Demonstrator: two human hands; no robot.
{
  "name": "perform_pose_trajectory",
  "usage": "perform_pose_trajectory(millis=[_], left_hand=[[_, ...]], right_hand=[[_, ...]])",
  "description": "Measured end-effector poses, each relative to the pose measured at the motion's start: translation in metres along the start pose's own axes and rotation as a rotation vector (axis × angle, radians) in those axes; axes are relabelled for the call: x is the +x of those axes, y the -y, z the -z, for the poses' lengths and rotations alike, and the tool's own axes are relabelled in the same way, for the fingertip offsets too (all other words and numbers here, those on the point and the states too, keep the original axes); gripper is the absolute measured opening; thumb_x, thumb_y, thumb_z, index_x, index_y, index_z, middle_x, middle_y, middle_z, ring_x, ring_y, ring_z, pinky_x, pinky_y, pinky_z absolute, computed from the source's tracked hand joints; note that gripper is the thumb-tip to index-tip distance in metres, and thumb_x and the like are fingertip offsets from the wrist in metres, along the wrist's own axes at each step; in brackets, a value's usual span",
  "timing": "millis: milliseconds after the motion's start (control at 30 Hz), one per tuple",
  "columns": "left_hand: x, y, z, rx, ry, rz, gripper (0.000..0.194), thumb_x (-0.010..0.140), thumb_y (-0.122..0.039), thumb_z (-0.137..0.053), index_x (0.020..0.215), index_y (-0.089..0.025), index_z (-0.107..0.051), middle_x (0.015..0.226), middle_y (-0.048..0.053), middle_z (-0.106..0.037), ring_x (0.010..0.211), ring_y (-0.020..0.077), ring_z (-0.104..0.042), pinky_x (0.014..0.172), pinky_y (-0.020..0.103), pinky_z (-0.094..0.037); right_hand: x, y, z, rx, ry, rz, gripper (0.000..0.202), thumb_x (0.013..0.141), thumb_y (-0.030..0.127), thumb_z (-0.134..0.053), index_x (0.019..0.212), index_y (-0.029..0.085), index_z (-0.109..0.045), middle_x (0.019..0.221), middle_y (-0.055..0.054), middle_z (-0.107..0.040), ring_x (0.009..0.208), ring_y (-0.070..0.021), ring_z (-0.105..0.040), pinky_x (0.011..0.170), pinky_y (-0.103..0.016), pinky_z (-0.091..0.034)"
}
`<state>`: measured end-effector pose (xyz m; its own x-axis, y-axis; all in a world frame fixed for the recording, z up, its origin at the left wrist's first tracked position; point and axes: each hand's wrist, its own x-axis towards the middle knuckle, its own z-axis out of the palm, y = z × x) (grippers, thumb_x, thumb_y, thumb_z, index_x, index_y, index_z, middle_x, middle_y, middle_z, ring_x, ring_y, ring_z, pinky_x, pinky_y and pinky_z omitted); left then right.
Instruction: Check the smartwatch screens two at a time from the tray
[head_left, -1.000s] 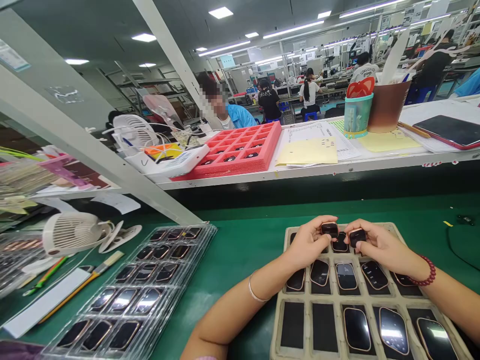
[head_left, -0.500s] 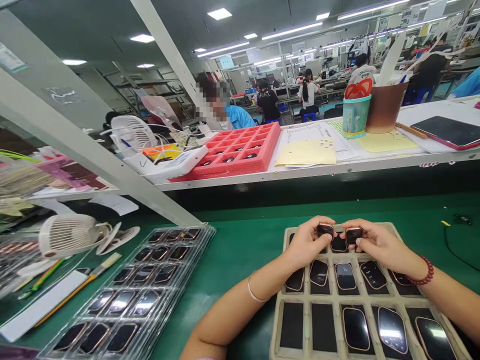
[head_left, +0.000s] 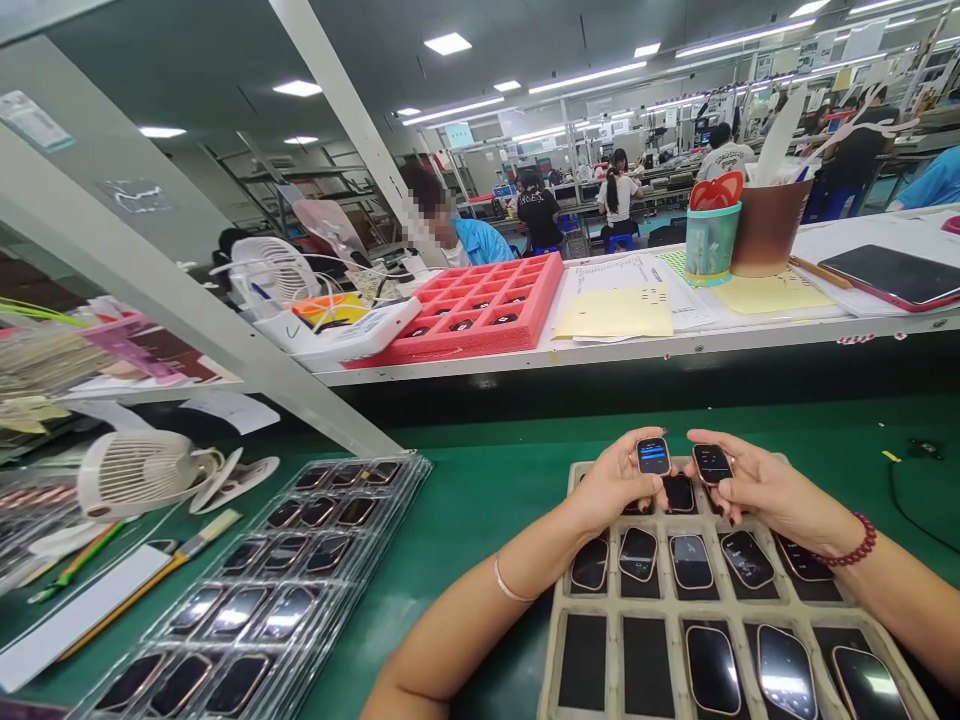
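Note:
My left hand (head_left: 616, 478) is closed on a small square watch (head_left: 653, 457) whose screen is lit with blue bars. In my right hand (head_left: 757, 478) is a second watch (head_left: 712, 464), its dark screen showing small marks. Both are held close together over the back row of a beige tray (head_left: 613, 650). Watches with gold rims lie in many of its compartments, such as one watch (head_left: 713, 670) in the front row. Two front-left compartments show only black lining.
To the left are a stacked clear tray (head_left: 300, 600) of watches, a brush (head_left: 165, 570) and a small fan (head_left: 139, 475). On the shelf stand a red foam tray (head_left: 536, 305), cups (head_left: 771, 228) and a tablet (head_left: 892, 272). People sit beyond.
The watch in my left hand now shows a lit screen with blue bars. Both watches are tilted more toward the camera, and the fingers of my right hand have spread somewhat.

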<state>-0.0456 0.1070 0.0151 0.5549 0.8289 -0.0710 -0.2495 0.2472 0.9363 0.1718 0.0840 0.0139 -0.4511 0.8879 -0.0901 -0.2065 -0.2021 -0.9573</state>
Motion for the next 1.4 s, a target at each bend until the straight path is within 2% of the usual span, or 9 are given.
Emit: perform_pose_trajectory(millis=[100,167,267,400,467,567,700,933,1400], left_hand=[[0.003,0.000,0.006,-0.109,0.027,0.046,0.053,0.074,-0.045,-0.066,0.113,-0.012,-0.050,0.082,0.008,-0.067,0.053,0.0127,-0.063,0.042,0.017,-0.035],[0.006,0.001,0.011,-0.199,0.054,0.121,0.055,0.080,-0.057,-0.051,0.108,-0.010,-0.054,0.079,0.010,-0.068,0.053,0.0135,-0.064,0.041,0.018,-0.036],[0.010,0.002,0.017,-0.299,0.082,0.216,0.063,0.085,-0.063,-0.034,0.104,-0.008,-0.057,0.075,0.011,-0.069,0.052,0.0137,-0.063,0.039,0.018,-0.035],[0.011,0.001,0.019,-0.326,0.075,0.245,0.064,0.084,-0.065,-0.034,0.101,-0.008,-0.058,0.074,0.011,-0.068,0.051,0.0130,-0.062,0.041,0.018,-0.037],[0.009,0.000,0.015,-0.289,0.052,0.216,0.057,0.080,-0.060,-0.048,0.103,-0.009,-0.057,0.078,0.010,-0.068,0.054,0.0123,-0.063,0.043,0.018,-0.038],[0.005,0.000,0.007,-0.126,-0.002,0.097,0.054,0.068,-0.034,-0.073,0.112,-0.014,-0.050,0.089,0.009,-0.067,0.062,0.0123,-0.064,0.049,0.017,-0.040],[-0.001,0.003,-0.003,0.134,-0.036,-0.018,0.058,0.065,-0.014,-0.071,0.118,-0.019,-0.046,0.102,0.008,-0.062,0.076,0.0128,-0.063,0.057,0.018,-0.042],[-0.005,0.006,-0.006,0.261,0.003,-0.057,0.043,0.077,-0.020,-0.060,0.119,-0.017,-0.049,0.100,0.009,-0.062,0.073,0.0111,-0.061,0.056,0.019,-0.039],[-0.006,0.004,-0.009,0.282,-0.007,-0.056,0.037,0.075,-0.020,-0.062,0.111,-0.016,-0.053,0.098,0.008,-0.063,0.074,0.0114,-0.062,0.060,0.020,-0.041]], right_hand=[[0.001,0.002,0.005,0.138,0.013,-0.056,0.044,0.087,0.049,-0.053,0.118,0.019,-0.054,0.090,-0.008,-0.066,0.054,-0.0097,-0.056,0.048,-0.020,-0.051],[0.004,0.003,0.010,0.206,0.009,-0.093,0.050,0.091,0.057,-0.035,0.107,0.017,-0.060,0.084,-0.009,-0.067,0.050,-0.0102,-0.056,0.045,-0.020,-0.051],[0.008,0.003,0.015,0.222,-0.015,-0.145,0.054,0.093,0.058,-0.027,0.097,0.017,-0.063,0.076,-0.007,-0.066,0.047,-0.0111,-0.057,0.042,-0.020,-0.049],[0.007,0.003,0.016,0.248,-0.004,-0.154,0.053,0.092,0.059,-0.028,0.096,0.018,-0.062,0.076,-0.007,-0.067,0.049,-0.0115,-0.059,0.043,-0.019,-0.050],[0.005,0.003,0.015,0.251,0.016,-0.142,0.046,0.091,0.056,-0.036,0.101,0.018,-0.060,0.082,-0.008,-0.068,0.051,-0.0108,-0.060,0.045,-0.019,-0.051],[0.002,0.003,0.008,0.149,0.017,-0.101,0.038,0.083,0.036,-0.062,0.116,0.022,-0.051,0.098,-0.007,-0.066,0.061,-0.0103,-0.062,0.054,-0.020,-0.054],[0.001,0.000,-0.003,-0.102,-0.007,0.030,0.050,0.076,0.023,-0.066,0.121,0.023,-0.044,0.106,-0.006,-0.060,0.073,-0.0128,-0.061,0.063,-0.026,-0.054],[-0.001,-0.003,-0.009,-0.420,-0.018,0.148,0.027,0.081,0.020,-0.055,0.107,0.020,-0.049,0.087,-0.003,-0.058,0.074,-0.0153,-0.055,0.059,-0.026,-0.046],[-0.002,-0.001,-0.011,-0.522,-0.006,0.213,0.025,0.080,0.014,-0.053,0.104,0.021,-0.053,0.086,-0.002,-0.060,0.078,-0.0167,-0.057,0.066,-0.026,-0.048]])
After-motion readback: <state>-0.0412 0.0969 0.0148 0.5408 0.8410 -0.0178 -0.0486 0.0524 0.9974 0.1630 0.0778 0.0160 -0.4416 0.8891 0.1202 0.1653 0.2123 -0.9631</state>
